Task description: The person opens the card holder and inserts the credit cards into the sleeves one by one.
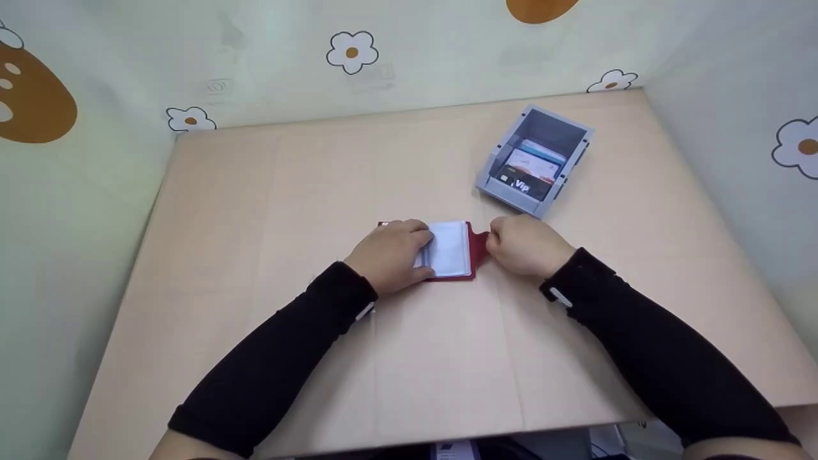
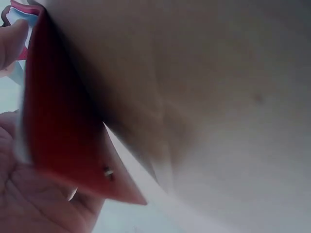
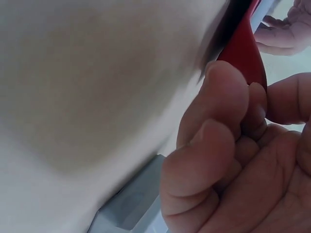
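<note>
A red card holder (image 1: 449, 250) with whitish clear sleeves lies opened in the middle of the table. My left hand (image 1: 391, 255) grips its left part, fingers at the far side and thumb near the close edge, hiding much of that part. In the left wrist view the red cover (image 2: 63, 121) stands tilted off the tabletop, with a small metal snap (image 2: 108, 172) near its corner. My right hand (image 1: 529, 245) pinches the red strap (image 1: 480, 247) at the holder's right edge. The right wrist view shows that strap (image 3: 245, 56) between thumb and curled fingers.
Behind my right hand stands a grey plastic bin (image 1: 508, 193), set at an angle. Several cards lie in it, a black "Vip" card (image 1: 525, 184) in front. Pale walls with a flower print (image 1: 352, 53) border the table (image 1: 307, 185) at the back and sides.
</note>
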A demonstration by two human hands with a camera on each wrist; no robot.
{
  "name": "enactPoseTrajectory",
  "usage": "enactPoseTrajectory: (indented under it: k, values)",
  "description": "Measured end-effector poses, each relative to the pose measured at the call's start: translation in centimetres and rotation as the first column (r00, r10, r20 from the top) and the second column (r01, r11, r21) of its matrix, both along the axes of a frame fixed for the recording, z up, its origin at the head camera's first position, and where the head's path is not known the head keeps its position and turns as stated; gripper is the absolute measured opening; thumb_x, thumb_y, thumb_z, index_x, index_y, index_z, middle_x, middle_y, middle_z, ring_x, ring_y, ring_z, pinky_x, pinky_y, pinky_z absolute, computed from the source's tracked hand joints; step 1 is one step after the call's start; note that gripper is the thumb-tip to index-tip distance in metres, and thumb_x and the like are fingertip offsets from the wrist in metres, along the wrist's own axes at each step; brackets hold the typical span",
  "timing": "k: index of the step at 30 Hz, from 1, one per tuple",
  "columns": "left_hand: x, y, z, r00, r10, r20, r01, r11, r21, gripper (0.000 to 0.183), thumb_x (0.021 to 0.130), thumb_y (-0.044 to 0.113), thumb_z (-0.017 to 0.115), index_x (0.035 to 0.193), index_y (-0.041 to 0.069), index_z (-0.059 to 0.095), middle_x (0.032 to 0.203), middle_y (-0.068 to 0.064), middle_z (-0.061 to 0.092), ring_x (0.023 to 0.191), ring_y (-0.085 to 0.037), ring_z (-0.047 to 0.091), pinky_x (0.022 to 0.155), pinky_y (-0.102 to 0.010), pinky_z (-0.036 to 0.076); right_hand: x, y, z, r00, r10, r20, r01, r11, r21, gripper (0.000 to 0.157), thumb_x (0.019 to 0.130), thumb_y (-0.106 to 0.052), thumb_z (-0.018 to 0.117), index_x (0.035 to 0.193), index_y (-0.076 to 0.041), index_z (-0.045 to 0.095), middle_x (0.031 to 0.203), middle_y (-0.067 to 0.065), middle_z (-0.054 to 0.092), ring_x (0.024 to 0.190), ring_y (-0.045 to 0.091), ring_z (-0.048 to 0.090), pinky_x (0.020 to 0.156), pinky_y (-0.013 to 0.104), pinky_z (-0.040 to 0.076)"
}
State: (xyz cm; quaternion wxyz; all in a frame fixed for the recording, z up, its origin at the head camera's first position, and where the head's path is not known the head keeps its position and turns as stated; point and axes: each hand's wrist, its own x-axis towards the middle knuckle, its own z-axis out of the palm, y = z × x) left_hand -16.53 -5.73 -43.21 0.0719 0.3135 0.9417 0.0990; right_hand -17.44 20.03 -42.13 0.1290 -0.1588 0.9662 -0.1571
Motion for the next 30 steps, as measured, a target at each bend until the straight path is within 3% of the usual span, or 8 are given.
enactPoseTrajectory:
  k: [9,13,18,21,23,26,28,30]
  values:
    - [0.1,-0.3,0.1,0.998,0.013,0.063,-0.012,1.0,-0.014,0.06,0.095,0.044,0.076,0.148,0.017,0.062,0.153,-0.013,0.056,0.134,-0.038,0.056,0.116,-0.047,0.046,-0.2,0.1,0.1,0.999,0.022,0.027,-0.023,0.999,0.038,0.028,0.101,-0.018,0.05,0.085,-0.004,0.069,0.077,0.012,0.064,0.071,0.029,0.055,0.072,0.043,0.048]
    - [0.1,-0.2,0.1,0.996,0.021,0.082,-0.019,0.999,-0.034,0.06,0.096,0.045,0.075,0.15,0.022,0.061,0.153,-0.014,0.054,0.137,-0.039,0.053,0.118,-0.047,0.044,-0.8,0.8,1.4,1.0,-0.011,0.029,0.01,1.0,0.018,0.028,0.103,-0.02,0.053,0.091,-0.003,0.072,0.08,0.012,0.065,0.074,0.028,0.057,0.073,0.042,0.048]
    - [0.1,-0.1,0.2,0.997,0.004,0.076,0.001,0.998,-0.07,0.056,0.098,0.043,0.072,0.15,0.028,0.06,0.154,-0.015,0.053,0.136,-0.041,0.053,0.116,-0.049,0.045,-3.9,2.6,4.7,0.985,-0.144,-0.097,0.138,0.988,-0.068,0.026,0.103,-0.019,0.059,0.108,0.001,0.074,0.1,0.019,0.074,0.092,0.035,0.067,0.088,0.05,0.054]
    - [0.5,-0.1,0.5,0.997,-0.007,0.077,0.014,0.995,-0.094,0.051,0.1,0.036,0.069,0.15,0.031,0.06,0.156,-0.018,0.05,0.135,-0.044,0.052,0.112,-0.052,0.048,-6.3,3.7,5.9,0.979,-0.173,-0.111,0.176,0.984,0.012,0.035,0.102,-0.024,0.061,0.121,0.003,0.071,0.116,0.024,0.074,0.105,0.04,0.068,0.099,0.056,0.051]
    - [0.8,0.0,0.8,0.997,-0.014,0.082,0.023,0.994,-0.109,0.051,0.099,0.03,0.068,0.15,0.034,0.06,0.156,-0.019,0.049,0.133,-0.047,0.053,0.109,-0.053,0.05,-7.7,4.2,6.0,0.985,-0.159,-0.071,0.166,0.981,0.105,0.039,0.101,-0.029,0.064,0.118,0.005,0.07,0.114,0.024,0.073,0.103,0.04,0.067,0.098,0.057,0.051]
    - [1.1,0.0,1.2,0.995,-0.027,0.095,0.039,0.991,-0.124,0.052,0.098,0.026,0.066,0.149,0.037,0.061,0.157,-0.02,0.048,0.131,-0.05,0.053,0.105,-0.054,0.053,-8.9,4.3,5.7,0.99,-0.139,-0.017,0.139,0.965,0.221,0.033,0.096,-0.032,0.068,0.097,0.001,0.069,0.097,0.017,0.07,0.09,0.035,0.065,0.095,0.057,0.049]
    - [1.1,-0.1,1.3,0.995,-0.033,0.098,0.046,0.99,-0.13,0.052,0.097,0.025,0.065,0.148,0.039,0.061,0.157,-0.019,0.048,0.129,-0.051,0.054,0.102,-0.053,0.054,-9.3,4.1,5.5,0.993,-0.119,-0.004,0.116,0.955,0.275,0.029,0.092,-0.029,0.069,0.083,-0.003,0.065,0.088,0.013,0.067,0.086,0.033,0.062,0.102,0.06,0.047]
    - [1.1,-0.1,1.4,0.994,-0.037,0.101,0.05,0.99,-0.134,0.053,0.097,0.026,0.065,0.147,0.04,0.061,0.157,-0.019,0.047,0.13,-0.051,0.054,0.103,-0.053,0.054,-9.5,3.8,5.3,0.995,-0.096,-0.008,0.093,0.944,0.315,0.026,0.091,-0.026,0.068,0.08,-0.003,0.063,0.088,0.015,0.067,0.088,0.035,0.063,0.112,0.068,0.038]
